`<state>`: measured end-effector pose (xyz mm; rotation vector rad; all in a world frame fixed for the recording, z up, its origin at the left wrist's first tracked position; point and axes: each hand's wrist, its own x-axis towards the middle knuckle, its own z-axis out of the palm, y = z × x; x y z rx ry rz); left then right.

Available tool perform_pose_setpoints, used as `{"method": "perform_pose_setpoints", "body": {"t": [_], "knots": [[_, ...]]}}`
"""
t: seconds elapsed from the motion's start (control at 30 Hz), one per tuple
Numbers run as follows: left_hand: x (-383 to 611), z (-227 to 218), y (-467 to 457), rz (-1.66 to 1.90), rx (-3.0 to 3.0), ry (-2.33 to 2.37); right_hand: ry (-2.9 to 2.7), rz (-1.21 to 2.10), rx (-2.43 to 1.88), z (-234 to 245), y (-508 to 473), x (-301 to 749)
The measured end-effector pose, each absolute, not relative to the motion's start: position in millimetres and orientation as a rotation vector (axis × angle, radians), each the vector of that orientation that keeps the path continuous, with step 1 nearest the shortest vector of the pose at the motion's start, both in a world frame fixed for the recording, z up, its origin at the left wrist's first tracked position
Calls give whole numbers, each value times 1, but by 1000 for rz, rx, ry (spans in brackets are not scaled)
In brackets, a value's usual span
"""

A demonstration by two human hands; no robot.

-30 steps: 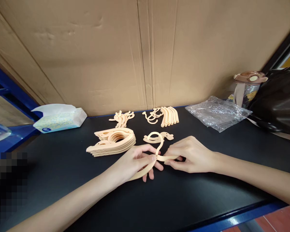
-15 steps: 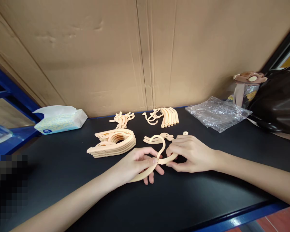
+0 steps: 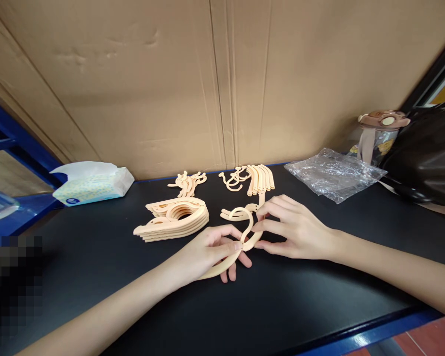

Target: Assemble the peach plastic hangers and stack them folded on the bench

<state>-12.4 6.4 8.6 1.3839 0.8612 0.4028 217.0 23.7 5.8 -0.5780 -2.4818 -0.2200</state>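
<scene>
A cream plastic folding hanger point(image 3: 222, 267) is between my hands, its curved hook point(image 3: 247, 217) pointing up. My left hand point(image 3: 207, 252) pinches it at the centre joint, thumb on top, with one arm of the hanger running under the palm. My right hand point(image 3: 292, 227) grips the other arm, which is bent upward at the joint so its end shows above the fingers. Just behind the hook lie a few loose hanger pieces point(image 3: 228, 214), partly covered by the hook and my right hand. To the left rests a stack of folded hangers point(image 3: 174, 225).
At the back are a pile of small hooks point(image 3: 187, 185), more hooks point(image 3: 233, 183) and a row of curved arms point(image 3: 260, 179). A tissue pack point(image 3: 92, 185) sits left; a clear plastic bag point(image 3: 333, 173), a bottle point(image 3: 381, 133) and a black bag point(image 3: 426, 153) are right.
My right hand has swung the right arm of the hanger upward about the joint, from slanting right to nearly upright. My left hand has stayed in place.
</scene>
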Motion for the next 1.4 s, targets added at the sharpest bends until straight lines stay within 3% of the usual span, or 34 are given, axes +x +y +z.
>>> {"method": "perform_pose_setpoints", "body": {"t": [0.53, 0.93, 1.4], "knots": [[-7, 9, 0, 396, 1505, 923, -2614, -143, -554, 4, 25, 217], [-4, 4, -24, 311, 2856, 885, -2596, 189, -799, 7, 20, 214], [-6, -2, -23, 496, 3033, 818, -2722, 30, -771, 8, 23, 220]]}}
